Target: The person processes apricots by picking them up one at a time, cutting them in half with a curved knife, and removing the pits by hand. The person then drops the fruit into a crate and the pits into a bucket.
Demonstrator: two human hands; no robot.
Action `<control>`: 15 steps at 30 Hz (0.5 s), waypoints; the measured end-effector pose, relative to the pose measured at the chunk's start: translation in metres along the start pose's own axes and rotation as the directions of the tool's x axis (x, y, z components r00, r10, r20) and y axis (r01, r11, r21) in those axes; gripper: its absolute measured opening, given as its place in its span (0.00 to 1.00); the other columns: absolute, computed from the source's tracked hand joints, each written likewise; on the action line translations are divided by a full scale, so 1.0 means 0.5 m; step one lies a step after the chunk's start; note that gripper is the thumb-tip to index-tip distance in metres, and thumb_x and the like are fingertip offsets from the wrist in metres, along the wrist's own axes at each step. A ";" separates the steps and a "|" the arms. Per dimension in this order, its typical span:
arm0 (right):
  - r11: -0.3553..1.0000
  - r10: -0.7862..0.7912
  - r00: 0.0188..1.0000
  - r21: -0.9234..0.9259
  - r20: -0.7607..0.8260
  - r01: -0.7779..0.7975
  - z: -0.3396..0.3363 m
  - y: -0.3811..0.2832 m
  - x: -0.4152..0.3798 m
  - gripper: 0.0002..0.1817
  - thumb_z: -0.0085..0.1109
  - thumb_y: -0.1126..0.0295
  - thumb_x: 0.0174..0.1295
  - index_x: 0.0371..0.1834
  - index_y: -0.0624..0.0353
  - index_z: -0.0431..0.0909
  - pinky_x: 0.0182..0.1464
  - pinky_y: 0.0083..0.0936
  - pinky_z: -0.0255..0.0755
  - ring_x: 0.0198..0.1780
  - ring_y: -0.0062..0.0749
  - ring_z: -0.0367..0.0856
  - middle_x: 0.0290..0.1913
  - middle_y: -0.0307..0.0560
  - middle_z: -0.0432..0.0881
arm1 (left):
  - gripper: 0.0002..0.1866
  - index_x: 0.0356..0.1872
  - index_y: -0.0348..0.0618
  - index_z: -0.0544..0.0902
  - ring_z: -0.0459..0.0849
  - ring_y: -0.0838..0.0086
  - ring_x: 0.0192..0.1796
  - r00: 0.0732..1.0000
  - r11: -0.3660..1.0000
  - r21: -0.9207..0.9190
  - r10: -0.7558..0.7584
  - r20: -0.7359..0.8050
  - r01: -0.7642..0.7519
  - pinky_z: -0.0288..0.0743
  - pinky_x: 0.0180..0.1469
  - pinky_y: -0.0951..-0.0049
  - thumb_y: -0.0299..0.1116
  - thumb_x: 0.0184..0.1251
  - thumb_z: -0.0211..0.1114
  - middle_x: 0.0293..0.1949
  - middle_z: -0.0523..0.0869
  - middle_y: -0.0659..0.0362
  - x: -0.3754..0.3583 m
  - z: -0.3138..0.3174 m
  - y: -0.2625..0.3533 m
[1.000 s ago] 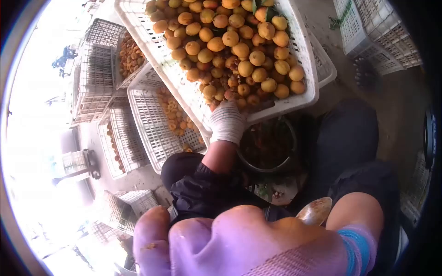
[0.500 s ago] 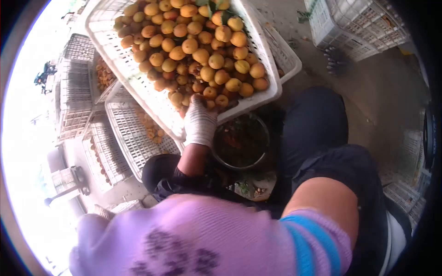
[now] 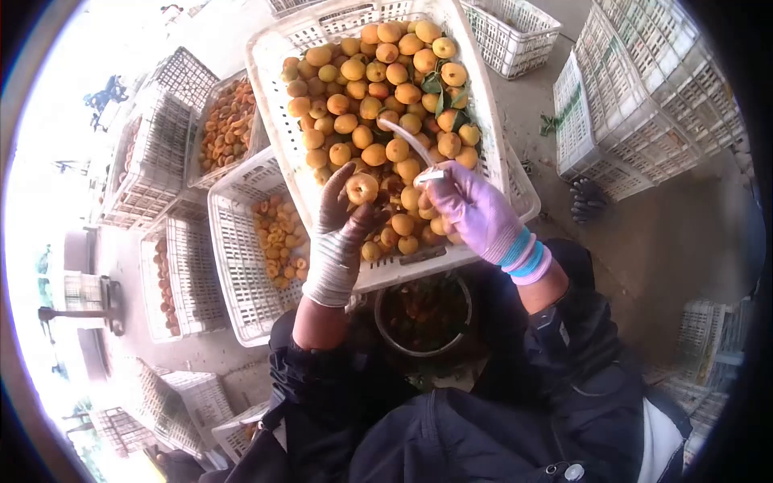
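A white plastic crate (image 3: 278, 121) full of whole apricots (image 3: 374, 109) sits tilted in front of me. My left hand (image 3: 336, 237), in a white glove with stained fingers, is over the crate's near left part. Its thumb and fingers close around one apricot (image 3: 361, 188). My right hand (image 3: 479, 205), in a lilac glove with a blue-striped cuff, grips the white handle of a thin curved knife (image 3: 409, 138). The blade points up and left over the fruit, apart from the held apricot. Green leaves (image 3: 435, 84) lie among the apricots.
Left of the main crate, a lower white crate (image 3: 233, 233) holds opened apricot pieces (image 3: 278, 237). A round metal basin (image 3: 423, 352) with dark contents stands between my knees. Stacked crates (image 3: 644, 97) and a dark glove (image 3: 588, 200) are at right. More fruit crates (image 3: 193, 274) stand left.
My right hand has come down from close to the camera to over the crate, with the knife now visible. My left hand has lifted an apricot. The view has shifted.
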State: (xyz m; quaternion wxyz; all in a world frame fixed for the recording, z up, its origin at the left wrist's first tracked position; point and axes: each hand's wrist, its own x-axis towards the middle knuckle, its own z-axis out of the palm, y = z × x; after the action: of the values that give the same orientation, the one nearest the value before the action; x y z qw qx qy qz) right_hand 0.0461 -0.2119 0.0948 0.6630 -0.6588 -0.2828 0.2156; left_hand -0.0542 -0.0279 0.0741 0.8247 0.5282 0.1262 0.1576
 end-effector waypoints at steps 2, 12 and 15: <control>0.997 0.065 0.996 0.028 0.060 -0.067 0.026 0.007 0.001 0.13 0.55 0.63 0.75 0.50 0.63 0.76 0.44 0.17 0.74 0.39 0.17 0.78 0.37 0.37 0.81 | 0.33 0.72 0.49 0.65 0.82 0.66 0.56 1.000 1.000 0.020 0.022 0.015 -0.022 0.77 0.60 0.64 0.35 0.68 0.68 0.57 0.80 0.55 0.001 -0.007 0.014; 0.866 -0.146 0.987 -0.475 0.064 0.159 0.109 0.015 0.006 0.16 0.54 0.56 0.73 0.44 0.60 0.74 0.34 0.41 0.74 0.34 0.55 0.82 0.31 0.56 0.81 | 0.29 0.66 0.44 0.72 0.82 0.74 0.51 0.993 0.993 0.001 0.120 -0.014 -0.120 0.78 0.58 0.69 0.40 0.68 0.70 0.51 0.81 0.59 0.007 -0.044 0.018; 0.847 -0.193 0.980 -0.498 0.044 0.189 0.115 0.010 0.005 0.16 0.55 0.56 0.72 0.43 0.60 0.74 0.35 0.41 0.75 0.35 0.55 0.83 0.31 0.56 0.82 | 0.27 0.65 0.43 0.73 0.79 0.75 0.55 0.992 0.990 0.058 0.129 -0.010 -0.129 0.76 0.61 0.70 0.40 0.69 0.69 0.53 0.81 0.60 -0.003 -0.043 0.030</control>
State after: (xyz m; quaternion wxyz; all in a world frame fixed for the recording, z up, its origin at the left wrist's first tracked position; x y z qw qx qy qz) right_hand 0.0103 -0.1669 0.0883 0.4892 -0.7770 -0.3905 0.0657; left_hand -0.0656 -0.0050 0.0790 0.7965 0.5575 0.1019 0.2106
